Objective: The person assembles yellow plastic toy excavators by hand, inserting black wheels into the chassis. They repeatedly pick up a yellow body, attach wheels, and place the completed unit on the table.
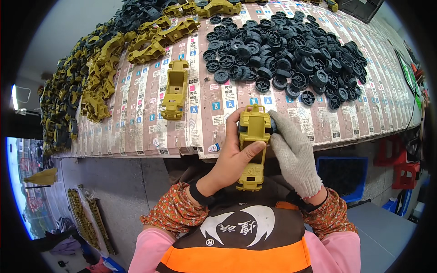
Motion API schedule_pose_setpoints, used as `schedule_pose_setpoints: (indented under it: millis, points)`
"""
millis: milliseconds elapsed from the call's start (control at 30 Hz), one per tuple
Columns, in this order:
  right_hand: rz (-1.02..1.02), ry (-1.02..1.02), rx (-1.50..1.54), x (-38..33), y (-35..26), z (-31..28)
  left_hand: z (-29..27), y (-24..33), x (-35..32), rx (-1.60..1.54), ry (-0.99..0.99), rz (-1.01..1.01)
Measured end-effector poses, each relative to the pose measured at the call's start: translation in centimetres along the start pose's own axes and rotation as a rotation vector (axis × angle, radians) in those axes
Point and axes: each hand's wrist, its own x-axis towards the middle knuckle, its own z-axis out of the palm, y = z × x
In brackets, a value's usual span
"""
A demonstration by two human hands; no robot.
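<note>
A yellow toy truck body [254, 123] is held upright over the table's near edge, its open bed toward me. My bare left hand [227, 161] is closed round its left side, with the thumb across the middle. On my right hand [293, 157] is a pale knitted glove; its fingers press a black toy wheel [273, 125] against the body's right side. The fingertips partly hide that wheel. A dark piece also shows at the body's left side, mostly behind my left fingers. Another yellow truck body [176, 86] lies on the table ahead and to the left.
A large heap of black wheels [282, 52] covers the table's middle right. Yellow truck bodies [102, 75] and dark parts pile up along the left. Below the table's right edge sit a blue crate [342, 177] of dark pieces and red stools [404, 175].
</note>
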Motion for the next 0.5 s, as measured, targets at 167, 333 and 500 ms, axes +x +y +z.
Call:
schedule_pose_setpoints:
  millis: [167, 333, 500]
  points:
    - [-0.132, -0.027, -0.15, -0.9, 1.0, 0.3, -0.2, -0.6, -0.3, 0.354, -0.083, 0.124]
    - [-0.089, -0.069, -0.239, -1.0, -0.3, -0.8, -0.1, -0.9, -0.3, 0.339, -0.18, 0.114]
    - [-0.05, -0.095, -0.192, -1.1, -0.7, -1.7, 0.1, -0.5, -0.6, 0.426, -0.218, 0.156]
